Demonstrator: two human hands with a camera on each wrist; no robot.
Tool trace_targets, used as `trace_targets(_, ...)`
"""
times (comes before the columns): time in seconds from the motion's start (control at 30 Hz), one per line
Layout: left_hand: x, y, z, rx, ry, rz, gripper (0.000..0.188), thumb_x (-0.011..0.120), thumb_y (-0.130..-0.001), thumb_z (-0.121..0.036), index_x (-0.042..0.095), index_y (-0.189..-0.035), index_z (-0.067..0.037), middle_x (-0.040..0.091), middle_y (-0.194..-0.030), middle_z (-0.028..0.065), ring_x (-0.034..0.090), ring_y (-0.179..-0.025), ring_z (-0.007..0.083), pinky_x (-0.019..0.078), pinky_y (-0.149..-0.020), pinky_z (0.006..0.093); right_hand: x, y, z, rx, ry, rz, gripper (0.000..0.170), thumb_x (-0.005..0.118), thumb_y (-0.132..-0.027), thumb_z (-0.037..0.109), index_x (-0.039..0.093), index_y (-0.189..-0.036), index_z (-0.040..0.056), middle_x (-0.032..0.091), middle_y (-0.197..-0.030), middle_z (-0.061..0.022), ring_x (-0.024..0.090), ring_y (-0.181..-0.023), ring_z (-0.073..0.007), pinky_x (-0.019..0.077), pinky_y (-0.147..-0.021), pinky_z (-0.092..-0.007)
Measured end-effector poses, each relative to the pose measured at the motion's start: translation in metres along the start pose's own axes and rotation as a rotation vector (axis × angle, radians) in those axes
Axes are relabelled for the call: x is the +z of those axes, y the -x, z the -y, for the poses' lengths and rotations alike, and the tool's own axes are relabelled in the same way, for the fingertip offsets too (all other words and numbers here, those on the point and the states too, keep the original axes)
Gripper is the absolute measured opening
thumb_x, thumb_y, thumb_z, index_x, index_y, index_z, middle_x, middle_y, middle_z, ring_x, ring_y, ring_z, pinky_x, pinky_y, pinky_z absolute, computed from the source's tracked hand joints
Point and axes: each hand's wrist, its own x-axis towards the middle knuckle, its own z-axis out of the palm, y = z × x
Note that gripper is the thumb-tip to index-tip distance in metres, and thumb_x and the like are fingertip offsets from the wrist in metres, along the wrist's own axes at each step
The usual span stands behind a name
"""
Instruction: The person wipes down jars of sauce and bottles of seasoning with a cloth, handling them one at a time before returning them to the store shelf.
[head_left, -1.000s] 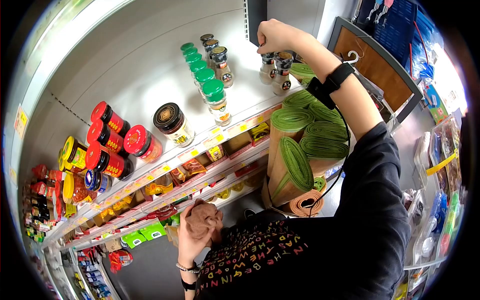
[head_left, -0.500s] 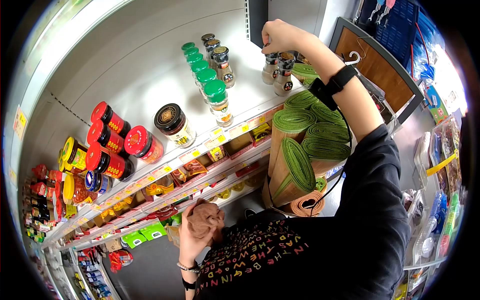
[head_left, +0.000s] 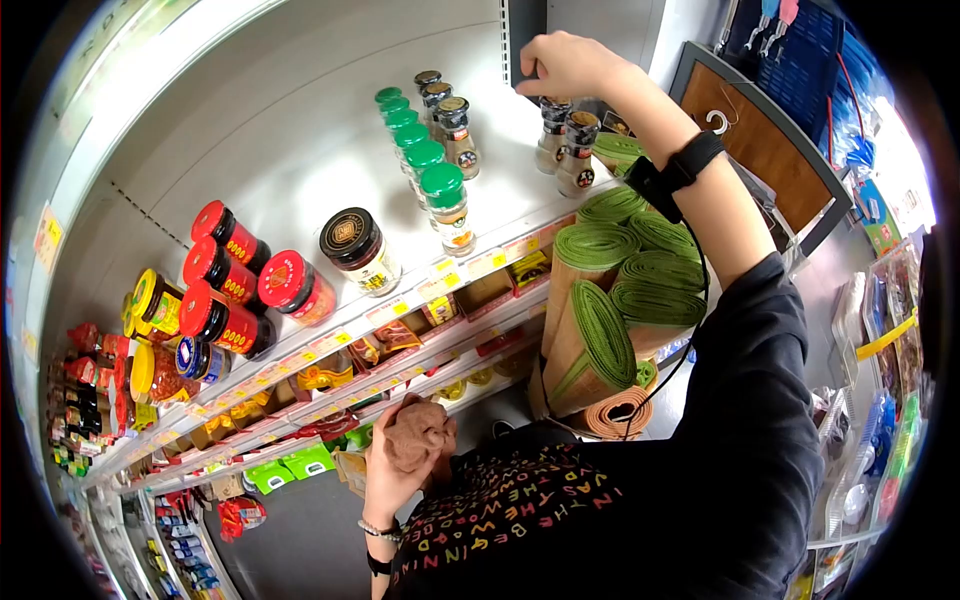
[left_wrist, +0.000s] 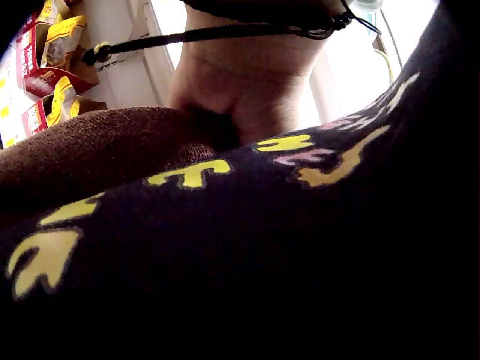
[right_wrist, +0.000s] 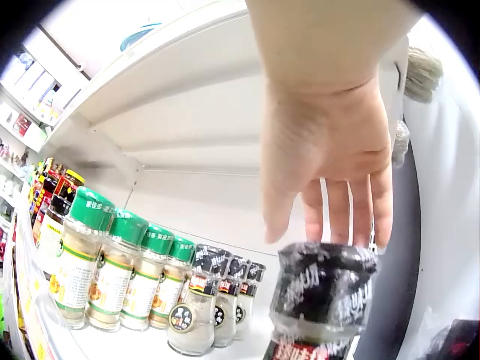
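Note:
My right hand (head_left: 570, 68) is over the right end of the top shelf, just above two black-capped glass spice bottles (head_left: 577, 158). In the right wrist view, the fingers (right_wrist: 337, 210) hang loosely apart behind the nearest black cap (right_wrist: 322, 289), with no bottle between them and the thumb. My left hand (head_left: 385, 485) holds a bunched brown cloth (head_left: 415, 438) low against the black shirt. Shirt and cloth hide most of that hand in the left wrist view. Rows of green-capped spice bottles (head_left: 445, 205) and black-capped ones (head_left: 460, 140) stand left of the pair.
A dark-lidded jar (head_left: 360, 255) and several red-lidded jars (head_left: 225, 320) stand farther left on the shelf. Green-edged rolled mats (head_left: 600, 330) rise upright beside the shelf's right end. Lower shelves (head_left: 400, 345) hold packets. A cable (head_left: 702, 265) hangs from the right wrist band.
My right hand has let go of the rear black-capped bottle; its fingers have loosened and lifted slightly. The head view has shifted a little. The left hand keeps hold of the cloth.

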Motion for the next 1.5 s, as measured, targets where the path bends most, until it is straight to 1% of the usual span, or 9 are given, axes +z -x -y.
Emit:
trace_targets(0.17,0.000,-0.004,-0.004,0.048,-0.071,-0.007,0.076,0.081,-0.071,-0.008,0.040,-0.135,-0.004,0.061,-0.123,0.0168,0.062,-0.113,0.0285,0.0502,-0.095,0.0372,-0.009,-0.033,0.025,-0.243,-0.031,-0.057,0.033,0.069,-0.083,0.038,0.067,-0.100,0.0100,0.068,-0.085,-0.0096,0.066,-0.089,-0.0258,0.0531,-0.078,-0.0386)
trace_targets(0.5,-0.003,0.005,0.003,0.043,0.004,-0.034,0.075,0.081,-0.071,-0.008,0.041,-0.135,-0.006,0.062,-0.122,0.0170,0.062,-0.113,0.0293,0.0500,-0.095,0.0374,0.025,-0.061,0.080,-0.229,-0.057,0.115,0.038,0.075,-0.070,0.032,0.069,-0.097,0.0066,0.070,-0.095,-0.0131,0.067,-0.090,-0.0301,0.0550,-0.076,-0.0400)
trace_targets(0.7,-0.004,0.013,0.006,0.034,0.012,-0.053,0.076,0.081,-0.071,-0.008,0.041,-0.135,-0.007,0.061,-0.123,0.0163,0.062,-0.114,0.0288,0.0496,-0.096,0.0371,0.023,-0.060,0.062,-0.284,-0.127,0.178,0.035,0.075,-0.072,0.029,0.067,-0.097,0.0063,0.066,-0.090,-0.0154,0.064,-0.090,-0.0337,0.0525,-0.079,-0.0412)
trace_targets(0.8,-0.003,0.017,0.009,0.030,0.033,-0.073,0.076,0.080,-0.071,-0.007,0.041,-0.136,-0.007,0.061,-0.123,0.0160,0.062,-0.114,0.0290,0.0497,-0.095,0.0371,0.022,-0.065,0.034,-0.152,-0.178,0.115,0.036,0.075,-0.071,0.030,0.067,-0.097,0.0068,0.062,-0.100,-0.0175,0.056,-0.105,-0.0336,0.0486,-0.088,-0.0407)
trace_targets(0.93,-0.002,0.020,0.012,0.033,0.016,-0.080,0.077,0.081,-0.070,-0.008,0.040,-0.136,-0.008,0.062,-0.123,0.0163,0.062,-0.114,0.0301,0.0504,-0.094,0.0375,0.019,-0.065,0.003,-0.082,-0.179,0.134,0.036,0.077,-0.069,0.028,0.068,-0.095,0.0057,0.064,-0.097,-0.0167,0.061,-0.098,-0.0313,0.0509,-0.084,-0.0402)
trace_targets(1.07,-0.003,0.022,0.010,-0.014,0.017,-0.068,0.077,0.081,-0.070,-0.008,0.040,-0.136,-0.009,0.062,-0.123,0.0169,0.062,-0.113,0.0310,0.0509,-0.094,0.0379,0.025,-0.059,-0.018,-0.019,-0.221,0.131,0.036,0.079,-0.068,0.021,0.068,-0.097,0.0020,0.068,-0.085,-0.0132,0.067,-0.064,-0.0240,0.0550,-0.057,-0.0340)
trace_targets(1.23,-0.002,0.023,0.017,-0.021,0.028,-0.064,0.078,0.081,-0.070,-0.009,0.040,-0.136,-0.009,0.062,-0.122,0.0172,0.062,-0.113,0.0329,0.0511,-0.094,0.0387,0.020,-0.047,-0.020,0.030,-0.255,0.171,0.032,0.078,-0.070,0.019,0.067,-0.094,0.0004,0.067,-0.083,-0.0118,0.066,-0.058,-0.0207,0.0551,-0.057,-0.0326)
trace_targets(1.33,0.000,0.022,0.021,-0.024,0.030,-0.060,0.077,0.081,-0.071,-0.010,0.040,-0.136,-0.009,0.062,-0.122,0.0176,0.062,-0.114,0.0331,0.0510,-0.094,0.0388,0.023,-0.045,-0.021,0.021,-0.251,0.165,0.032,0.079,-0.070,0.019,0.067,-0.094,0.0009,0.067,-0.086,-0.0123,0.067,-0.063,-0.0209,0.0543,-0.054,-0.0318)
trace_targets(1.5,-0.001,0.020,0.015,-0.012,0.023,-0.052,0.076,0.081,-0.071,-0.010,0.041,-0.135,-0.009,0.063,-0.120,0.0178,0.063,-0.112,0.0328,0.0518,-0.093,0.0384,0.034,-0.049,-0.027,0.020,-0.201,0.166,0.034,0.081,-0.067,0.022,0.069,-0.094,0.0053,0.067,-0.094,-0.0145,0.066,-0.086,-0.0279,0.0552,-0.073,-0.0359)
